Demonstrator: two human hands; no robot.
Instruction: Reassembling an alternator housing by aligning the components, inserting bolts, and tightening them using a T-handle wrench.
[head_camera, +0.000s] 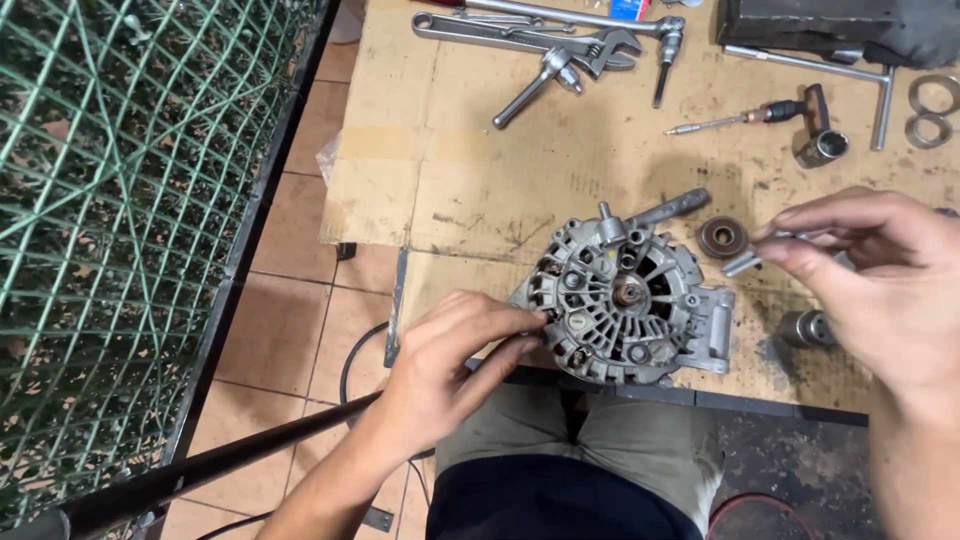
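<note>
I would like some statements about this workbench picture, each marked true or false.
1. The left hand touches the edge of the alternator. True.
2. The right hand is empty. False: its fingers pinch a small metal part.
3. The alternator lies on a sheet of cardboard. True.
4. The adjustable wrench lies on the tiled floor. False: it lies on the cardboard, at the far side.
5. A small round bearing lies beside the alternator. True.
6. The screwdriver is in the left hand. False: it lies on the cardboard, apart from both hands.
</note>
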